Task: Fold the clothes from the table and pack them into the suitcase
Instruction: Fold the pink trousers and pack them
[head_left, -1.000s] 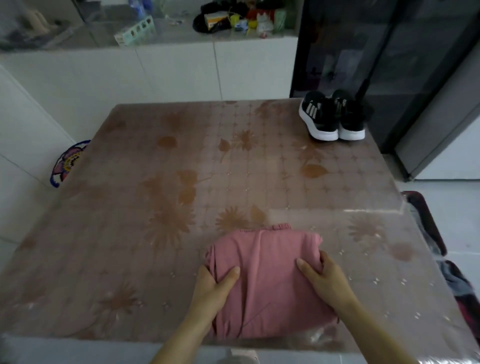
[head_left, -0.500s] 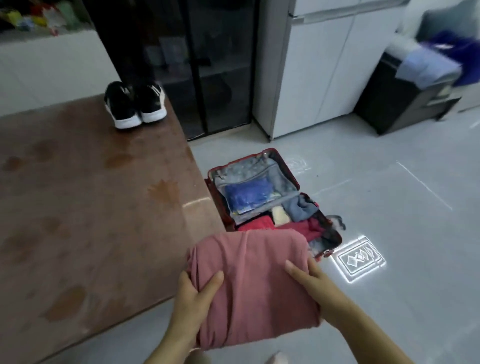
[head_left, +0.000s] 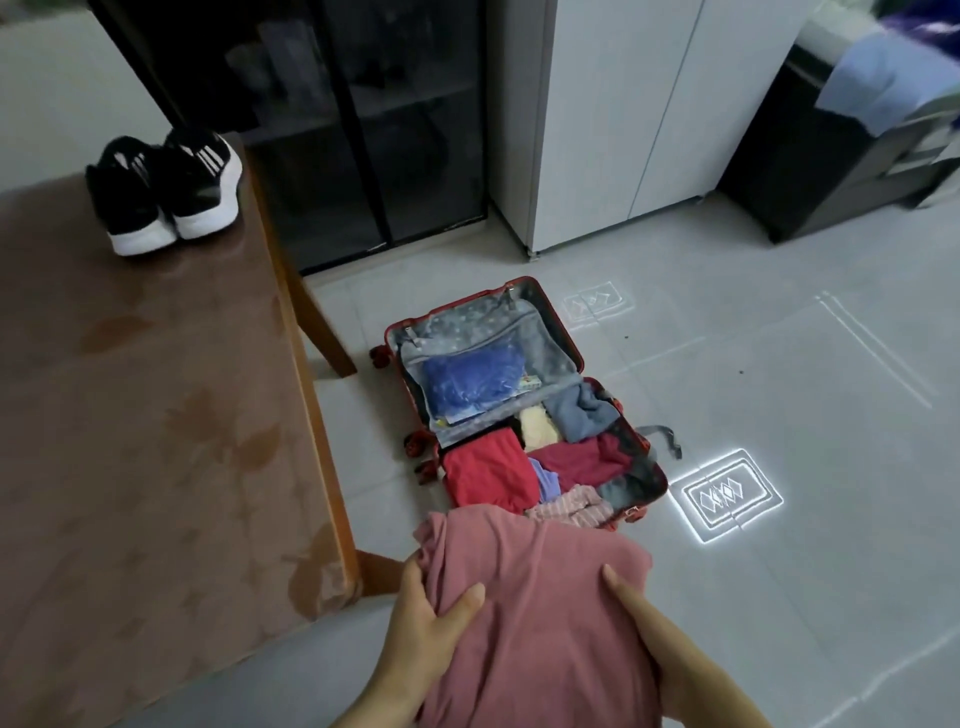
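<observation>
A folded pink garment (head_left: 540, 613) is held in the air off the table's right edge, just short of the suitcase. My left hand (head_left: 421, 629) grips its left side, thumb on top. My right hand (head_left: 654, 639) grips its right side, thumb across the top. The red suitcase (head_left: 566, 332) lies open on the floor ahead. Its near half holds several folded clothes in red, maroon, grey, cream and stripes. Its lid half has a zipped mesh pocket with a blue item inside.
The brown floral table (head_left: 145, 441) stands to the left, with a pair of black sneakers (head_left: 166, 192) at its far corner. A black glass cabinet (head_left: 337, 130), white cupboards (head_left: 613, 114) and a dark unit draped with blue cloth (head_left: 852, 135) line the back. Grey tiled floor lies to the right.
Both hands lifted the pink garment off the table and carried it right. The view swung from the table to the open suitcase on the floor.
</observation>
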